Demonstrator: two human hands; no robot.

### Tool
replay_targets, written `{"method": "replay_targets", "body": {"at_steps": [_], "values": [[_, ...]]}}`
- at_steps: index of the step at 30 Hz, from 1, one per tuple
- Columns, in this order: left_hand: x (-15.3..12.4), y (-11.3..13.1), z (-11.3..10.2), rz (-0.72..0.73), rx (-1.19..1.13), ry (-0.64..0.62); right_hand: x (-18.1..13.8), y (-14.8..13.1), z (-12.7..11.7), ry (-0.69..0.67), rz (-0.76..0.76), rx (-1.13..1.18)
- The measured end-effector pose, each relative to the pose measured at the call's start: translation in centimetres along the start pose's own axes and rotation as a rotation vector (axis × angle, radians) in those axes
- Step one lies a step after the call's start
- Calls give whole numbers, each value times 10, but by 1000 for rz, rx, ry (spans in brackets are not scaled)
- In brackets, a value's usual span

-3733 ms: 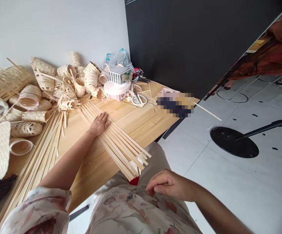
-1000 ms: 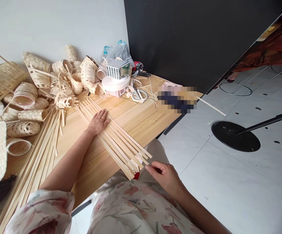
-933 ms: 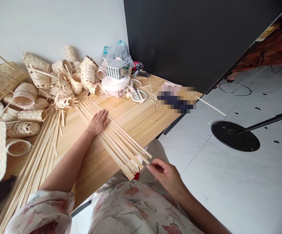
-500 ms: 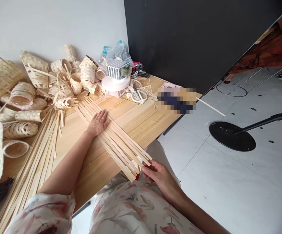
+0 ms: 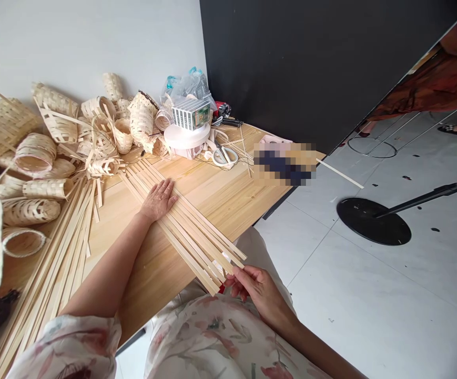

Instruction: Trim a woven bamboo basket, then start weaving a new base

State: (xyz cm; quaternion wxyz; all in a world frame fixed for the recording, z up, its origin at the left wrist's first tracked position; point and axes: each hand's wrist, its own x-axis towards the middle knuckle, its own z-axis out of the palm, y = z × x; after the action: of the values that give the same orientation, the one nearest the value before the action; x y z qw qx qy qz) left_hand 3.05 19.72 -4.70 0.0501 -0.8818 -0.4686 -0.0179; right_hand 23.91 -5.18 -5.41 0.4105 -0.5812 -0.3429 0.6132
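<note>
A bundle of long pale bamboo strips (image 5: 189,231) lies slantwise on the wooden table (image 5: 228,200), its near ends sticking out past the table edge over my lap. My left hand (image 5: 159,200) lies flat on the middle of the bundle with fingers stretched out, pressing it down. My right hand (image 5: 254,287) is at the near ends of the strips, fingertips pinched around the end of one strip.
A second pile of strips (image 5: 54,263) lies at the left. Several small woven baskets (image 5: 34,152) crowd the back left. White scissors (image 5: 224,155), a white round stand (image 5: 186,139) and a plastic bag sit at the back. A black lamp base (image 5: 372,229) stands on the tiled floor.
My right hand has risen from my lap to the near ends of the strips and closed its fingertips on one. My left hand has stayed flat on the bundle.
</note>
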Motion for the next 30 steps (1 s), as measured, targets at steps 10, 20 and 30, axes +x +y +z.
{"method": "replay_targets", "body": {"at_steps": [10,20,30], "values": [[0,0,0,4,5,9,3,4,4,42,-3,112],[0,-1,0,9,-13,-10,-1,-6,7,64,29,56],[1,-1,-4,9,8,-55,-2,-5,-1,-75,-35,-67]]}}
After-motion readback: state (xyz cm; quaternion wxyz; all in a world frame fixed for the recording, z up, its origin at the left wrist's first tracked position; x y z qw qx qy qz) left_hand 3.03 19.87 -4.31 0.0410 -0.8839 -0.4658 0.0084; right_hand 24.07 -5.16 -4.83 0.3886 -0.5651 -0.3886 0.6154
